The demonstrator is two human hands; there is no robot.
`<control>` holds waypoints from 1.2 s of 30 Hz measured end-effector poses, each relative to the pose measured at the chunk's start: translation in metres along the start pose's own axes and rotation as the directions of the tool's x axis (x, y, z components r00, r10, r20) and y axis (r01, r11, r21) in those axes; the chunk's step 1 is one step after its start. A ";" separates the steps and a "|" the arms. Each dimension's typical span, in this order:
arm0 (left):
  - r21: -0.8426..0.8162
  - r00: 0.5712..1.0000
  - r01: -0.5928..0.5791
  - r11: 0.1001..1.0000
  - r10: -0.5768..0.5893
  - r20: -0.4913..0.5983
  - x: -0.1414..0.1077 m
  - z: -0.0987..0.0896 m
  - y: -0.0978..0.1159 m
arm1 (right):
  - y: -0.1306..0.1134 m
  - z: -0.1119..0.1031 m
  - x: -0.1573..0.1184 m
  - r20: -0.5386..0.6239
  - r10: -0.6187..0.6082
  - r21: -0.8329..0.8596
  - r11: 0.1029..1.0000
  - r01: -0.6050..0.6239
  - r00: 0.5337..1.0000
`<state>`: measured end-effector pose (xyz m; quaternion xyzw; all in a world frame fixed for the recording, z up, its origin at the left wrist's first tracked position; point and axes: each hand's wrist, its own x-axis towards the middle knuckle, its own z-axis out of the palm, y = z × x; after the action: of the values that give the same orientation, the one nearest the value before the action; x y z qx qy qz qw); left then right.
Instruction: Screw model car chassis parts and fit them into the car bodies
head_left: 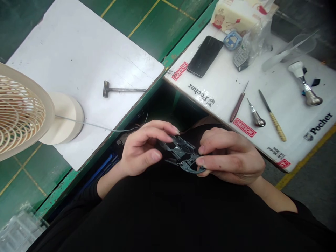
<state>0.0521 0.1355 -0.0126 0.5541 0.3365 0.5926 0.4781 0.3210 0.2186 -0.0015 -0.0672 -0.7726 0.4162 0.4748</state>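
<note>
- A dark grey moulded plastic part [182, 154] lay between the two hands, held in the air over the person's black-clothed lap, its open frame pierced by cut-outs, with thin prongs at the left and a curved loop at the near right.
- The left hand [144, 148] was closed around the part's left end, its curled left fingers [157, 127] above and its thumb below, pinching the edge.
- The right hand [231, 157] gripped the looped end, with its bent right fingers [210, 162] pressed against the plastic.
- Beyond the hands to the right, a white printed mat [217, 99] bore a smartphone [205, 56] with a glossy black face, a wood-handled awl [238, 105], a small metal-handled tool [256, 119], and a file [273, 117] with a yellow textured grip.
- A short metal hammer [115, 90] lay on a white board [86, 59] to the left, near a cream plastic fan [22, 112] with a ribbed guard.
- Both boards rested on a green workbench [160, 31] ruled with yellow lines.
</note>
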 end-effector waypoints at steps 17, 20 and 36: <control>-0.387 0.636 0.689 0.613 -0.768 -0.083 0.003 0.019 0.002 | 0.044 0.025 -0.012 -0.177 0.836 0.225 0.548 -0.806 0.519; -0.399 0.587 0.699 0.593 -0.795 -0.154 -0.007 0.014 -0.005 | 0.041 0.035 -0.026 -0.123 0.840 0.223 0.542 -0.810 0.528; -0.340 0.576 0.718 0.608 -0.792 -0.200 -0.058 0.013 -0.004 | 0.021 0.052 -0.061 0.020 0.642 -0.014 0.767 -0.642 0.766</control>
<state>0.0619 0.0808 -0.0339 0.1913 0.5482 0.4474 0.6803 0.3062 0.1720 -0.0683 -0.3236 -0.7100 0.5517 0.2946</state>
